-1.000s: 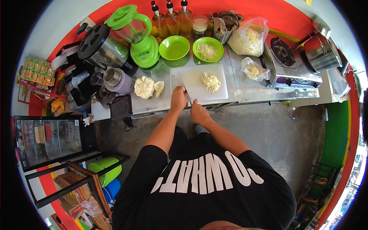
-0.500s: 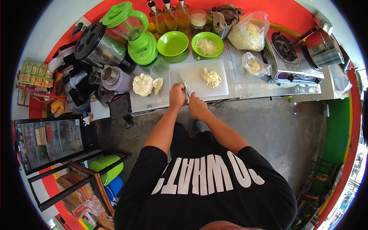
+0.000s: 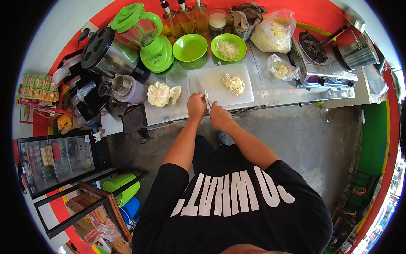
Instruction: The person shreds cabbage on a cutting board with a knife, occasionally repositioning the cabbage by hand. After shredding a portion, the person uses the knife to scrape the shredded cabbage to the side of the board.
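Clamped round the knife (image 3: 201, 86), the right hand (image 3: 220, 116) sat four o'clock of the left hand (image 3: 196, 106), whose grip I couldn't tell.

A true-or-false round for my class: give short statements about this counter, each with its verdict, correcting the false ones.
1. The right hand grips the knife. True.
2. The main pile of shreds lies left of the knife. False: the shredded pile on the white board lies to its right.
3. Both green bowls hold shreds. False: only the right-hand bowl does.
4. A large clear bag stands beside the stove. True.
5. The blender is uncovered. False: the blender has its green lid on.
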`<state>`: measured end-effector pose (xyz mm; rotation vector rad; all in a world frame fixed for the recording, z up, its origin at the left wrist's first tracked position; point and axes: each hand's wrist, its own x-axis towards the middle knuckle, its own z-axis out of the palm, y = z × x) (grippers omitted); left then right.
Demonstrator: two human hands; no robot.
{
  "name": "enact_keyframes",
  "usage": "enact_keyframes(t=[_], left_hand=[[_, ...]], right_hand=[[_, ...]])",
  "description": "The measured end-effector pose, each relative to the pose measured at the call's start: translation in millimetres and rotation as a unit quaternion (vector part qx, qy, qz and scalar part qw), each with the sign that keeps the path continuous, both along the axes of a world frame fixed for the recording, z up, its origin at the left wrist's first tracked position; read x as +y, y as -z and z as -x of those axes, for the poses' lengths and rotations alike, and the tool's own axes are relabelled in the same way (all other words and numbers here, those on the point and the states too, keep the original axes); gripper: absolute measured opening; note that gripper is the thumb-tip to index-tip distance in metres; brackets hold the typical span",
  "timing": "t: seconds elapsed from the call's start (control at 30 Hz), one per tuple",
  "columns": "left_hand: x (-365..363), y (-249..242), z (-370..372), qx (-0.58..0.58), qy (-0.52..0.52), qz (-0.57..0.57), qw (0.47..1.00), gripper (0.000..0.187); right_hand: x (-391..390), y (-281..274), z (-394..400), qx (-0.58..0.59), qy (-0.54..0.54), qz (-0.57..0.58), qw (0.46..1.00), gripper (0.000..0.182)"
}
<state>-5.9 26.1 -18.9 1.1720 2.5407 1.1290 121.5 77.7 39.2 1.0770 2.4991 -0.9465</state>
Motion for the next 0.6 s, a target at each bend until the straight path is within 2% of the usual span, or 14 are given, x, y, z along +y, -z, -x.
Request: enact_keyframes(t=[0.17, 0.4, 0.47, 0.5, 0.6], left_hand=[[0.4, -2.4, -5.0, 0.017, 0.003, 0.025, 1.000, 0.010], [-0.6, -4.4, -3.2, 0.040, 0.015, 0.021, 0.999, 0.006], [0.4, -3.6, -1.2, 0.044, 0.020, 0.039, 0.998, 0.008], [2.6, -2.7, -1.3, 0.038, -0.007, 0.028, 0.999, 0.005], [0.8, -0.9, 0.5, -0.006, -0.004, 0.006, 1.000, 0.003]], right_hand=[[-7.8, 8.8, -5.8, 0.006, 0.034, 0.021, 0.999, 0.026], [-1.2, 4.8, -2.0, 0.024, 0.009, 0.017, 1.000, 0.028], [-7.8, 2.6, -7.9, -0.008, 0.008, 0.010, 1.000, 0.028], [-7.1, 3.2, -6.9, -0.003, 0.014, 0.011, 1.000, 0.028], [-6.6, 4.5, -6.2, -0.017, 0.030, 0.002, 0.999, 0.029]])
